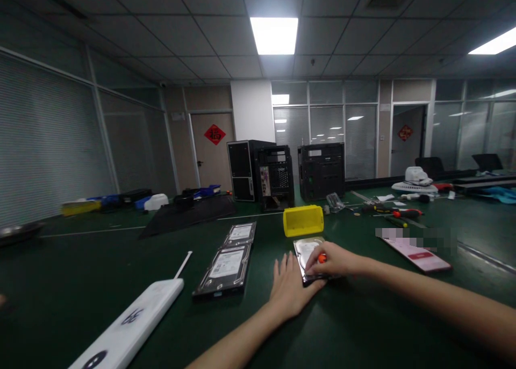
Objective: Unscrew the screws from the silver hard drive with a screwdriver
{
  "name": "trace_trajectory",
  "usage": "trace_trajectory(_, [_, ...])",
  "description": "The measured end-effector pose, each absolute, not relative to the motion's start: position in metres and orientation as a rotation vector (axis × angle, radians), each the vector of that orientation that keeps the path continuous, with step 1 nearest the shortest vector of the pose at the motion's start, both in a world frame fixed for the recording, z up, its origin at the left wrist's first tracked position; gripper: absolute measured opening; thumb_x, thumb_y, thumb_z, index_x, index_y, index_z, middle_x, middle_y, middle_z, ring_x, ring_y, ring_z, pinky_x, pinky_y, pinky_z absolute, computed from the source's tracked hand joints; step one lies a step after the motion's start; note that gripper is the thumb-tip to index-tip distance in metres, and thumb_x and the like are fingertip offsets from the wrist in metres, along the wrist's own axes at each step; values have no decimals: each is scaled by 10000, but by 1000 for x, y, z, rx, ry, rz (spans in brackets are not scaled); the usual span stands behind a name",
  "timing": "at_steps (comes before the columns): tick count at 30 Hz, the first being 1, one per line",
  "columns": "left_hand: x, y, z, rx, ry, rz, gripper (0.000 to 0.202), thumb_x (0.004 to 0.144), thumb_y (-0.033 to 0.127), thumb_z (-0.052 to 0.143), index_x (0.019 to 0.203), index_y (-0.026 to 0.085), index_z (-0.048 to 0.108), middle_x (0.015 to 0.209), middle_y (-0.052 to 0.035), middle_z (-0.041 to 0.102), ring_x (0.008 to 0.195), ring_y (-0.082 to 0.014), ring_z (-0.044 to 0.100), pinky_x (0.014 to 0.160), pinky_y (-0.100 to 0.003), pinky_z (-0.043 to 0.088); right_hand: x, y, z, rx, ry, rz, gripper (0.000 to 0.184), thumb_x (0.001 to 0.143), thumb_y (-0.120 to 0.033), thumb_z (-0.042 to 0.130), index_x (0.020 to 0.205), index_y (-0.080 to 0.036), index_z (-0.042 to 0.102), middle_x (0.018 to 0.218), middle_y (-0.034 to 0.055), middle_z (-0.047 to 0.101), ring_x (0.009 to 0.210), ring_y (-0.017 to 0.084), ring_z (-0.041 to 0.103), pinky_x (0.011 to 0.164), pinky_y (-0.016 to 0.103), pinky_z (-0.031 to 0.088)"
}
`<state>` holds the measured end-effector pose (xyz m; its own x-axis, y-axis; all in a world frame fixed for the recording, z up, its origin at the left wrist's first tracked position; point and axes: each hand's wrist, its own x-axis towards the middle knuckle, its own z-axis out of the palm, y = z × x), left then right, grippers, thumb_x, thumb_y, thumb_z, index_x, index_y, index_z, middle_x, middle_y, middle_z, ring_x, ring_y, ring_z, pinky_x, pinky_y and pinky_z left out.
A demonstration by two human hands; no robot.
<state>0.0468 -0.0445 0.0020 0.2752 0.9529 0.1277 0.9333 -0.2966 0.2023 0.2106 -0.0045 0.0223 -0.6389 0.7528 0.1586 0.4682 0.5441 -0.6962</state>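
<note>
A hard drive (303,248) lies on the green table in front of me, its silver face up. My left hand (291,288) rests flat on the table at its left side, fingers spread, the thumb along its near edge. Over the drive's right part, my right hand (332,258) is closed around a screwdriver (322,258); only its orange end shows, and the tip is hidden by my fingers. Two more hard drives with white labels lie to the left, the nearer drive (226,267) in line with the farther drive (241,233).
A yellow bin (303,221) stands just beyond the drive. Black computer cases (278,175) stand at the back. A pink-screened phone (415,253) lies at right, near several hand tools (407,213). A long white device (133,320) marked 39 lies at front left.
</note>
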Motion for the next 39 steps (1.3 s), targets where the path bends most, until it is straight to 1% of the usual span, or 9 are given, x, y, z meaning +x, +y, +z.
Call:
trace_trajectory(2, [47, -44, 2, 2441, 1803, 336, 921, 681, 739, 234, 1338, 94, 242, 1403, -144, 222, 1302, -291, 107, 1052, -445, 48, 210, -6, 22, -958, -2330, 785, 223, 683, -268, 578, 839, -156, 692, 770, 28, 662, 677, 127, 563, 610, 203, 413])
trace_trajectory(4, [46, -44, 2, 2451, 1796, 342, 919, 683, 736, 236, 1339, 92, 240, 1402, -144, 226, 1300, -294, 111, 1051, -448, 49, 209, -8, 22, -956, -2324, 723, 212, 687, -255, 569, 833, -160, 690, 787, 25, 663, 705, 133, 571, 646, 210, 413])
trace_trajectory(11, [46, -42, -3, 2473, 1794, 381, 935, 686, 743, 216, 1332, 68, 254, 1394, -164, 238, 1295, -305, 127, 1049, -453, 67, 207, -17, 25, -977, -2361, 564, 202, 704, -279, 562, 821, -170, 687, 811, 30, 656, 741, 141, 569, 671, 220, 403])
trace_trajectory(18, [46, -42, -2, 2485, 1803, 381, 913, 699, 723, 221, 1334, 68, 244, 1391, -159, 250, 1291, -312, 140, 1045, -459, 68, 209, -18, 24, -1054, -2403, 401, 219, 730, -336, 543, 823, -202, 690, 859, 43, 625, 784, 155, 546, 683, 235, 394])
trace_trajectory(23, [47, -41, -3, 2488, 1806, 350, 894, 717, 702, 212, 1335, 57, 238, 1394, -167, 235, 1290, -311, 148, 1043, -457, 75, 211, -23, 26, -1053, -2433, 349, 215, 749, -324, 525, 847, -209, 679, 884, 39, 605, 790, 151, 539, 692, 235, 392])
trace_trajectory(29, [46, -39, -8, 2497, 1800, 389, 925, 690, 735, 225, 1331, 68, 248, 1386, -168, 255, 1285, -320, 158, 1039, -468, 78, 212, -28, 29, -1045, -2457, 300, 215, 763, -304, 513, 867, -206, 673, 876, 38, 609, 798, 156, 541, 726, 254, 391])
trace_trajectory(39, [47, -40, -5, 2490, 1806, 374, 917, 696, 735, 202, 1330, 74, 257, 1392, -164, 244, 1290, -313, 146, 1041, -469, 74, 213, -27, 30, -955, -2502, 276, 217, 776, -283, 500, 911, -217, 655, 901, 34, 603, 819, 155, 540, 755, 264, 388])
